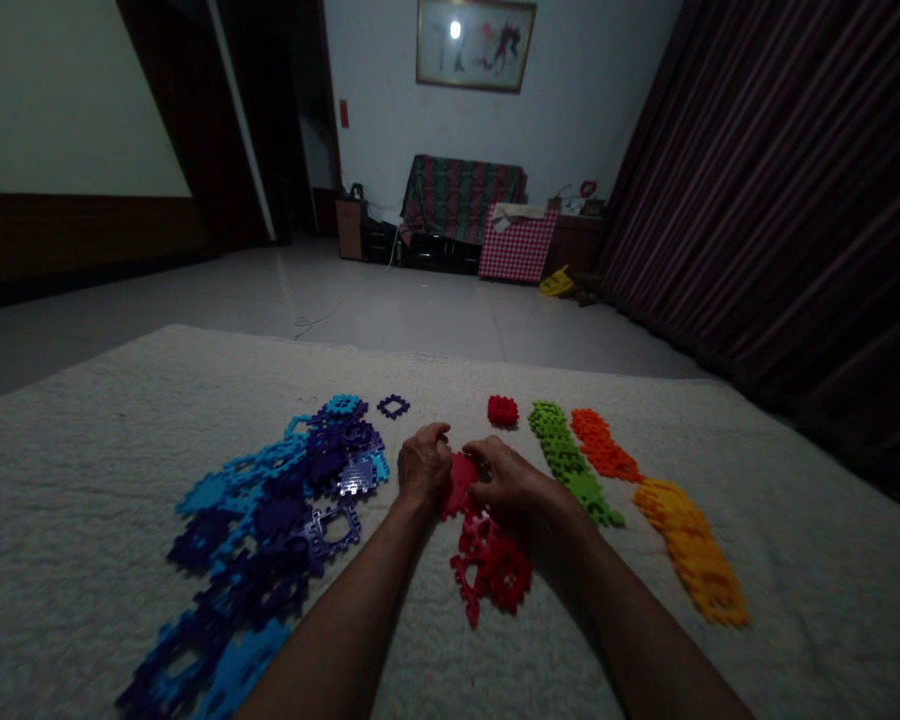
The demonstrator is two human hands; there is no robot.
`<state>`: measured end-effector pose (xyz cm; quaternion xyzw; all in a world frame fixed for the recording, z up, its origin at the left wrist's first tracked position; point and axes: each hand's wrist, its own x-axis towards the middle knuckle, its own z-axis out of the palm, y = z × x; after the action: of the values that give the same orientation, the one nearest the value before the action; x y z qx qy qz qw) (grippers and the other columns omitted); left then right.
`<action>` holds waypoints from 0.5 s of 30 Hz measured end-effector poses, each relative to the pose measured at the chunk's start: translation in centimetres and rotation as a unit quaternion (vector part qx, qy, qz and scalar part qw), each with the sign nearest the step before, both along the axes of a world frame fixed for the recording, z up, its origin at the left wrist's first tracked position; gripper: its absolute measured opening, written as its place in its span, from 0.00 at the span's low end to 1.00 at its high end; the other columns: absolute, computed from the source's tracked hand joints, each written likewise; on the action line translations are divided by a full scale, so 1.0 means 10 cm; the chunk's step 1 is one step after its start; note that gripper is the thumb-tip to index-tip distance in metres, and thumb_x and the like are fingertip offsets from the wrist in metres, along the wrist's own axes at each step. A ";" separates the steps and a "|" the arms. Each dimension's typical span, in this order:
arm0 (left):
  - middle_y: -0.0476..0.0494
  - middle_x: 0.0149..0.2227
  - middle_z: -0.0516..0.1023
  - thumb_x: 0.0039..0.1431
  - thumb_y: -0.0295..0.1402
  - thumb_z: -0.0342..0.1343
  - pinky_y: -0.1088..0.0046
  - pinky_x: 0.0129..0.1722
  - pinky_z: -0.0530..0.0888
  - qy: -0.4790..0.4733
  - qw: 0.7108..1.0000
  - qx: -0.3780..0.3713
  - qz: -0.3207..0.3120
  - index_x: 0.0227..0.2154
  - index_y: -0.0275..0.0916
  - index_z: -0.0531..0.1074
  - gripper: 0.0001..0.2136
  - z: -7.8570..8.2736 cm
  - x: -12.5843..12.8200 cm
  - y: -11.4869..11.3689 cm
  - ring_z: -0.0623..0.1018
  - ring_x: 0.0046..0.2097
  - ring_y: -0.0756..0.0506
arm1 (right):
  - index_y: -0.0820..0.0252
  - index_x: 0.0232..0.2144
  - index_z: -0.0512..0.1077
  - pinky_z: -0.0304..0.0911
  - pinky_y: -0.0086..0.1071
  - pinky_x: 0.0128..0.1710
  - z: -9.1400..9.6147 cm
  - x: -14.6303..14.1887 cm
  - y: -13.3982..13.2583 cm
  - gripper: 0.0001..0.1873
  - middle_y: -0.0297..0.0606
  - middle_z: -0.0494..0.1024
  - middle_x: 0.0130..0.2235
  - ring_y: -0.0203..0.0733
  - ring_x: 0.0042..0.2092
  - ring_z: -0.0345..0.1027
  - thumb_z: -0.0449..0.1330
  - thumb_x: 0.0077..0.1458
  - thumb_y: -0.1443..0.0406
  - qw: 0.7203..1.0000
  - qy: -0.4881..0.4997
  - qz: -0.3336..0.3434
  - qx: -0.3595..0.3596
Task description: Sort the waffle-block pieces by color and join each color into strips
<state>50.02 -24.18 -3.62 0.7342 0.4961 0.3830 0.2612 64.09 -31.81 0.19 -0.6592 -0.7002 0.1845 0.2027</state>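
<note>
A flat red interlocking plastic tile (461, 484) with notched edges is between my two hands, low over the bedspread. My left hand (424, 466) has its fingers curled at the tile's left edge. From the other side, my right hand (504, 474) holds the right edge, thumb and fingers bent round it. Several more red pieces (506, 575) lie just below, between my forearms, partly hidden by the right one. A small red stack (502, 410) sits beyond my right hand.
Blue and purple tiles (277, 510) lie heaped on the left, with one purple frame piece (394, 406) apart. Rows of green (570, 460), orange (604, 445) and yellow tiles (691, 550) run along the right. Everything rests on a cream quilted cover (817, 590); tiled floor lies beyond.
</note>
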 end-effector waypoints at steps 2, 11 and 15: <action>0.42 0.42 0.83 0.55 0.23 0.47 0.72 0.48 0.74 -0.004 1.000 0.002 0.000 0.44 0.38 0.79 0.19 0.01 0.00 0.00 0.81 0.42 0.46 | 0.61 0.41 0.73 0.62 0.31 0.43 -0.01 -0.01 -0.01 0.18 0.39 0.70 0.42 0.41 0.42 0.65 0.62 0.43 0.69 1.000 -0.008 0.009 0.004; 0.42 0.41 0.83 0.55 0.23 0.47 0.72 0.47 0.75 -0.025 1.000 -0.004 -0.008 0.44 0.37 0.79 0.19 -0.04 0.00 0.02 0.81 0.42 0.46 | 0.58 0.44 0.72 0.63 0.35 0.48 -0.17 0.16 0.11 0.16 0.41 0.72 0.44 0.43 0.46 0.67 0.58 0.51 0.69 0.994 0.000 -0.064 0.091; 0.42 0.41 0.83 0.56 0.24 0.47 0.72 0.45 0.76 -0.037 0.999 -0.012 -0.016 0.45 0.37 0.79 0.19 -0.08 0.01 0.04 0.82 0.41 0.46 | 0.57 0.53 0.69 0.62 0.37 0.53 -0.20 0.26 0.15 0.27 0.46 0.70 0.52 0.45 0.52 0.66 0.58 0.48 0.71 0.989 -0.014 -0.102 0.106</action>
<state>50.14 -23.77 -4.39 0.7240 0.4791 0.3996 0.2943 66.73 -30.35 -1.85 -0.7049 -0.6474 0.0783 0.2789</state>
